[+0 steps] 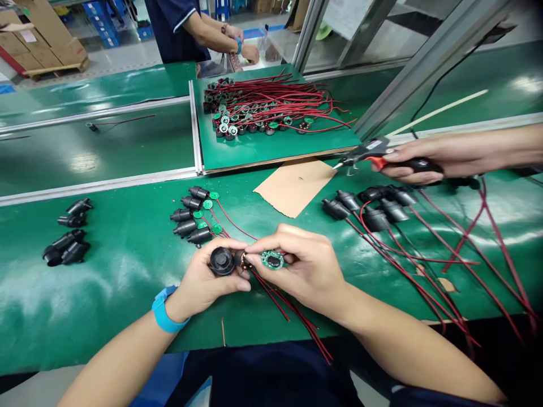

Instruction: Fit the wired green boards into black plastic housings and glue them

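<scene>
My left hand [202, 282] is closed around a black round plastic housing [221, 260], held low over the green table [127, 271]. My right hand [305, 265] pinches a small round green circuit board [272, 259] right beside the housing. Red wires [288, 308] trail from the board toward me over the table edge. A blue band [163, 311] circles my left wrist.
Black housings with green boards [193, 217] lie just beyond my hands. More black housings [68, 237] sit at left. Wired housings [373, 209] lie right, below another person's hand holding a tool [407, 161]. A brown card [294, 186], a tray of wired boards [263, 110], and a far person.
</scene>
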A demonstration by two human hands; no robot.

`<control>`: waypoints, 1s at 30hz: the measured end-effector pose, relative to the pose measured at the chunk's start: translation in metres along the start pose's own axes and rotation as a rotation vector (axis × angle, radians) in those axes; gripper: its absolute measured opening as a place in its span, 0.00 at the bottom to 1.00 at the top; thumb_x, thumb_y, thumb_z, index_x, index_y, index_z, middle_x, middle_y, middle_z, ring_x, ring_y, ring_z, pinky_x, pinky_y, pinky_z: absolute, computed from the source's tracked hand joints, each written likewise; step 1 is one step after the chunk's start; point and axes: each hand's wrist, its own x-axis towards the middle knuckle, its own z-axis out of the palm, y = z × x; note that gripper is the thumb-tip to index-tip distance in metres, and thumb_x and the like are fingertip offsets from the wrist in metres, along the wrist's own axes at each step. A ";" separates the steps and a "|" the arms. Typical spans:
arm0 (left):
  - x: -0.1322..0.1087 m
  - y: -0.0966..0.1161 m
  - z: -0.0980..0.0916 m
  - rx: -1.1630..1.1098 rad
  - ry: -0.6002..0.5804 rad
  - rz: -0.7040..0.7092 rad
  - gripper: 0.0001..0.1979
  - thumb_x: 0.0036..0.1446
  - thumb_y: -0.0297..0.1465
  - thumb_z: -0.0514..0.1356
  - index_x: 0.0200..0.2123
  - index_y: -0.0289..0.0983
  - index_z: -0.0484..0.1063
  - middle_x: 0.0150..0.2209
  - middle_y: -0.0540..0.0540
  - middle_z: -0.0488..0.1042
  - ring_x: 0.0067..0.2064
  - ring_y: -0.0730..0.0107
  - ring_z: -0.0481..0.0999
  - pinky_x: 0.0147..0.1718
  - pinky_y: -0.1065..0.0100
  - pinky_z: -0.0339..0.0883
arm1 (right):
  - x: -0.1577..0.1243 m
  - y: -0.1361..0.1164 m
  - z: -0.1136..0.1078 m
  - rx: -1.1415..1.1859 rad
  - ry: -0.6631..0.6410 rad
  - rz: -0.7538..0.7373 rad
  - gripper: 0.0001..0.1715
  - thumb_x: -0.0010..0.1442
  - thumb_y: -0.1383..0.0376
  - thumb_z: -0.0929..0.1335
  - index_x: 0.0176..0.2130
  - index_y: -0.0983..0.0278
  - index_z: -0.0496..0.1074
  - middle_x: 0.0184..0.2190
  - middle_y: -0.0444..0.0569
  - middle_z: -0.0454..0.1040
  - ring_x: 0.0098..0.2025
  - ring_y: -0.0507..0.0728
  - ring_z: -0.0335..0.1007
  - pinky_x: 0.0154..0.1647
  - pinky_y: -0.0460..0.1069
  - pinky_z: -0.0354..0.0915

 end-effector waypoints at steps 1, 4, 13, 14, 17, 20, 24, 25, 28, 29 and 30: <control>0.000 0.000 0.000 0.013 0.015 0.014 0.22 0.45 0.29 0.77 0.45 0.42 0.79 0.36 0.49 0.79 0.33 0.71 0.79 0.34 0.72 0.72 | 0.000 0.000 0.001 0.008 0.001 0.009 0.03 0.58 0.69 0.75 0.36 0.62 0.81 0.20 0.39 0.66 0.19 0.47 0.56 0.17 0.44 0.53; -0.001 -0.003 0.001 0.013 0.049 0.033 0.18 0.47 0.32 0.77 0.42 0.41 0.80 0.36 0.49 0.78 0.34 0.72 0.77 0.36 0.72 0.71 | -0.003 0.001 0.005 0.008 -0.001 -0.030 0.04 0.59 0.70 0.74 0.36 0.61 0.80 0.21 0.40 0.70 0.19 0.48 0.59 0.18 0.45 0.57; -0.005 0.007 0.001 0.156 0.074 0.008 0.13 0.55 0.32 0.72 0.42 0.39 0.75 0.35 0.50 0.75 0.36 0.72 0.73 0.37 0.71 0.66 | -0.009 0.007 0.009 -0.048 -0.032 -0.096 0.04 0.62 0.68 0.73 0.40 0.63 0.79 0.24 0.43 0.73 0.23 0.49 0.64 0.22 0.44 0.61; -0.005 0.008 0.001 0.173 0.062 0.019 0.13 0.56 0.32 0.71 0.42 0.39 0.74 0.36 0.50 0.75 0.36 0.72 0.73 0.37 0.72 0.67 | -0.009 0.007 0.008 -0.048 -0.044 -0.077 0.04 0.62 0.67 0.74 0.40 0.63 0.80 0.24 0.42 0.72 0.22 0.49 0.63 0.21 0.44 0.60; -0.004 0.012 0.003 0.168 0.025 -0.004 0.17 0.57 0.31 0.70 0.46 0.41 0.68 0.39 0.49 0.76 0.39 0.71 0.75 0.39 0.70 0.68 | -0.006 0.007 0.004 -0.048 -0.078 -0.036 0.04 0.62 0.67 0.73 0.40 0.61 0.80 0.24 0.41 0.71 0.21 0.48 0.59 0.20 0.44 0.57; -0.004 0.012 0.003 0.126 -0.019 -0.032 0.19 0.57 0.31 0.70 0.44 0.41 0.63 0.49 0.45 0.74 0.38 0.72 0.76 0.38 0.70 0.70 | -0.002 0.005 -0.006 -0.063 -0.086 0.006 0.04 0.61 0.67 0.74 0.40 0.61 0.81 0.21 0.40 0.67 0.19 0.48 0.55 0.19 0.46 0.53; -0.004 0.010 -0.002 0.283 -0.093 0.014 0.15 0.56 0.32 0.72 0.40 0.40 0.68 0.48 0.46 0.70 0.40 0.71 0.73 0.39 0.68 0.69 | 0.005 0.004 -0.022 -0.011 -0.062 0.104 0.02 0.60 0.66 0.75 0.37 0.60 0.81 0.20 0.39 0.64 0.19 0.48 0.51 0.18 0.47 0.48; -0.003 0.009 -0.003 0.337 -0.103 0.026 0.16 0.53 0.32 0.73 0.40 0.40 0.71 0.45 0.47 0.69 0.41 0.69 0.73 0.40 0.68 0.69 | 0.007 0.004 -0.025 0.020 -0.076 0.132 0.02 0.60 0.66 0.75 0.37 0.60 0.81 0.20 0.39 0.64 0.19 0.47 0.51 0.18 0.47 0.47; -0.002 0.008 -0.004 0.392 -0.112 -0.007 0.18 0.48 0.32 0.76 0.41 0.41 0.76 0.39 0.48 0.69 0.41 0.68 0.72 0.40 0.69 0.70 | 0.008 0.003 -0.027 0.122 -0.184 0.179 0.01 0.59 0.66 0.75 0.36 0.61 0.82 0.21 0.39 0.65 0.20 0.47 0.51 0.18 0.46 0.47; -0.002 0.007 -0.004 0.374 -0.112 -0.032 0.19 0.48 0.32 0.76 0.42 0.41 0.76 0.40 0.48 0.70 0.41 0.68 0.73 0.40 0.68 0.71 | 0.008 0.003 -0.027 0.146 -0.228 0.181 0.02 0.59 0.66 0.76 0.36 0.61 0.82 0.21 0.39 0.64 0.20 0.47 0.51 0.18 0.46 0.47; -0.001 0.007 -0.003 0.352 -0.109 -0.057 0.19 0.48 0.32 0.76 0.43 0.41 0.76 0.40 0.49 0.71 0.41 0.68 0.74 0.41 0.68 0.72 | 0.008 0.003 -0.026 0.159 -0.267 0.178 0.02 0.59 0.66 0.76 0.36 0.61 0.82 0.21 0.38 0.64 0.20 0.47 0.51 0.19 0.46 0.48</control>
